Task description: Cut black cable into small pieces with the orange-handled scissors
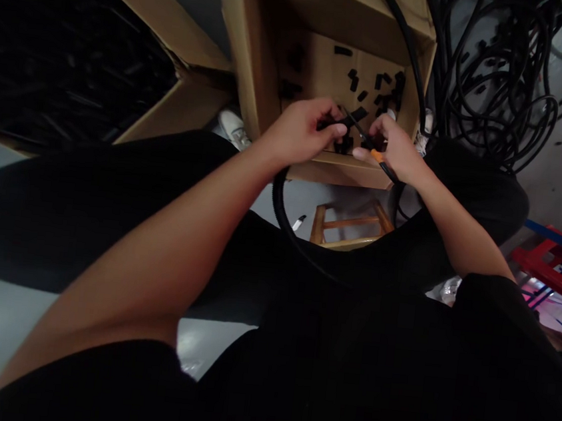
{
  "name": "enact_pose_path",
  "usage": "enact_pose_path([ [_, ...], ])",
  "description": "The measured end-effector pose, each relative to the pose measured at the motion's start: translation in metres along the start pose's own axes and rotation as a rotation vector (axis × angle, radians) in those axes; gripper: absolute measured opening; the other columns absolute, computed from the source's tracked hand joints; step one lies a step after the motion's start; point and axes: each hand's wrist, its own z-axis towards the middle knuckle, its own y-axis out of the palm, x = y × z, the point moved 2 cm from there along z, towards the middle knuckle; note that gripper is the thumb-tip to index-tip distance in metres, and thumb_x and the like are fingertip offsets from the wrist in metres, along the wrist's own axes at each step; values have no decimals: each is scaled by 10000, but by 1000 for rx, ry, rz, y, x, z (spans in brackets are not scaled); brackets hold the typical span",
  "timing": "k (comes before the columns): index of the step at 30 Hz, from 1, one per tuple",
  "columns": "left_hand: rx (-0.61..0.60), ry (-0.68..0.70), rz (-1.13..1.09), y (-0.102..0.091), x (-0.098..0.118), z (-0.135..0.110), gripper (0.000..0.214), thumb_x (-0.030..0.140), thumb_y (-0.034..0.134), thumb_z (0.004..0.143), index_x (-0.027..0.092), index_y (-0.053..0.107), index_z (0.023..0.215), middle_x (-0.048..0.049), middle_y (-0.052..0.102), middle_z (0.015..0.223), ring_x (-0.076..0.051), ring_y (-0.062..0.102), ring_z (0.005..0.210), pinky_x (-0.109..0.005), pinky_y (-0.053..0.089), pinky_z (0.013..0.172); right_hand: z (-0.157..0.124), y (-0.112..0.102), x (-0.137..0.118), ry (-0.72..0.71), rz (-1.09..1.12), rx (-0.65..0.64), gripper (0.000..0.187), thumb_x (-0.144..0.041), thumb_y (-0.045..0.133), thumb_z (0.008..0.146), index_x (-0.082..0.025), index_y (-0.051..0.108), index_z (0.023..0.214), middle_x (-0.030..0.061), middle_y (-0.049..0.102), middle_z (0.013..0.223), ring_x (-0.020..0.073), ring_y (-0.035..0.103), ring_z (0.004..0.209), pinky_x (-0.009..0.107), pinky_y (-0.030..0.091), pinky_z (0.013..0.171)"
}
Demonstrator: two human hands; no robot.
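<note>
My left hand (305, 129) is closed round the end of a black ribbed hose (281, 212), which loops down past my lap. My right hand (392, 148) grips scissors with orange and black handles (368, 141), and the blades point at the hose end between my two hands. Both hands hover over the front edge of an open cardboard box (257, 54). Several short black cut hose pieces (381, 87) lie on the box floor.
A big tangle of black hoses (501, 73) lies on the floor at the right. A second cardboard box (180, 26) full of dark material stands at the left. A small wooden stool (349, 228) sits under my hands, and a red plastic stool (556, 266) is at the far right.
</note>
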Motion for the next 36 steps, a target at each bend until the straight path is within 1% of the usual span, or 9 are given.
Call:
enact_pose_path([
  [5, -167, -65, -150, -8, -6, -5, 686, 947, 684, 1075, 262, 706, 1070, -107, 851, 1017, -274, 723, 880, -429, 608, 811, -9, -1, 8, -15, 23, -24, 873, -1026, 919, 904, -266, 622, 1211, 61, 681, 1104, 310, 669, 1096, 509, 647, 1015],
  [9, -253, -76, -276, 2, -4, -7, 707, 956, 739, 1056, 255, 655, 1017, -122, 800, 964, -241, 697, 768, -377, 525, 684, -9, 3, 8, -33, 53, -50, 884, -1049, 887, 917, -263, 610, 1210, 64, 695, 1134, 297, 681, 1112, 509, 666, 1034],
  [14, -163, -257, -357, -9, -9, -3, 561, 791, 697, 1193, 265, 660, 1000, -31, 664, 855, -215, 629, 777, -449, 589, 871, -3, -5, 23, 7, 34, 13, 883, -1050, 883, 920, -263, 607, 1210, 43, 670, 1076, 303, 716, 1102, 533, 696, 1048],
  [20, 10, -374, -508, -19, -23, 3, 186, 363, 886, 1070, 219, 769, 1069, -32, 746, 898, -268, 754, 1063, -454, 637, 1054, -16, -1, 38, 31, 99, -40, 874, -1038, 879, 937, -284, 549, 1233, 53, 684, 1148, 255, 710, 1042, 498, 726, 997],
  [22, 27, -340, -538, -13, -23, 5, 263, 297, 969, 1003, 232, 750, 1135, -15, 808, 919, -260, 759, 1074, -456, 634, 1082, -19, 5, 36, 44, 158, -67, 867, -1056, 829, 966, -291, 535, 1248, 55, 684, 1169, 246, 725, 1027, 474, 741, 941],
  [25, 61, -313, -574, 2, -19, 6, 443, 274, 1056, 949, 268, 655, 1137, 27, 836, 884, -246, 764, 1038, -457, 636, 1061, -17, 15, 32, 74, 229, -106, 875, -1081, 777, 985, -299, 522, 1282, 34, 666, 1128, 226, 737, 958, 448, 753, 870],
  [29, 99, -279, -498, 17, -15, 10, 438, 292, 1045, 969, 268, 620, 1068, 10, 819, 878, -235, 762, 944, -433, 624, 952, -9, 18, 23, 63, 212, -64, 913, -1084, 805, 961, -281, 538, 1303, 45, 659, 1128, 273, 774, 1058, 499, 776, 936],
  [32, 178, -203, -377, 17, -14, 12, 380, 335, 1010, 988, 270, 641, 1055, 30, 764, 847, -261, 767, 1111, -403, 589, 991, -5, 17, 17, 60, 149, 20, 905, -1079, 808, 961, -260, 564, 1261, 84, 685, 1172, 344, 775, 1220, 597, 771, 1076],
  [36, 150, -123, -360, 21, -8, 12, 325, 425, 944, 1047, 276, 656, 1019, 18, 735, 827, -283, 760, 1257, -378, 564, 1032, -1, 16, 15, 41, 103, 59, 900, -1092, 788, 963, -266, 546, 1226, 72, 674, 1170, 321, 750, 1196, 634, 740, 1146],
])
